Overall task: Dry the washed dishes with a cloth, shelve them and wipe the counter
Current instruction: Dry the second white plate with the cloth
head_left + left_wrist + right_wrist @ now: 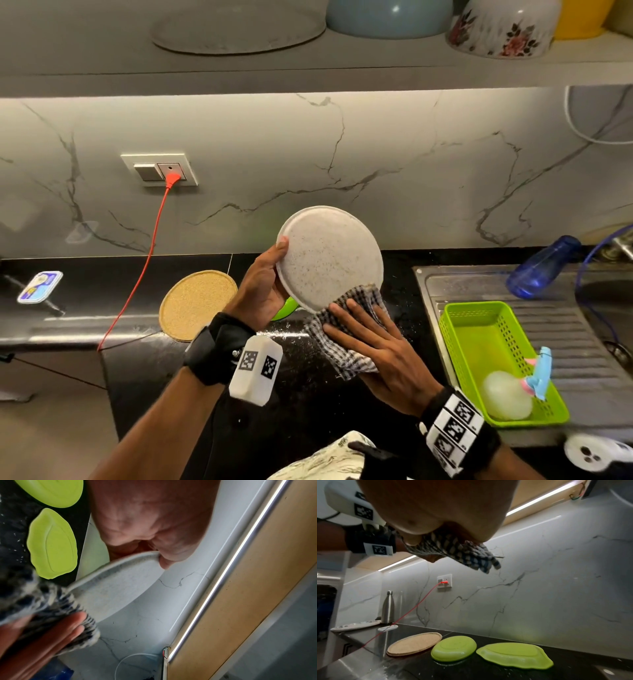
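Note:
My left hand (270,281) grips a round speckled white plate (330,257) by its left rim, thumb on the face, and holds it tilted upright above the black counter (298,394). My right hand (366,342) holds a checked cloth (356,301) against the plate's lower edge, fingers spread flat over it. In the left wrist view the plate (123,588) meets the blurred cloth (56,601). In the right wrist view the cloth (458,550) is bunched under the palm. Two green dishes (453,647) (513,654) lie upside down on the wet counter below.
A tan round plate (197,305) lies left of my hands, with a red cable (137,274) beside it. To the right, a green basket (493,359) and a blue bottle (541,267) sit on the sink drainboard. The shelf (102,68) above carries a grey plate (239,27) and bowls (387,17).

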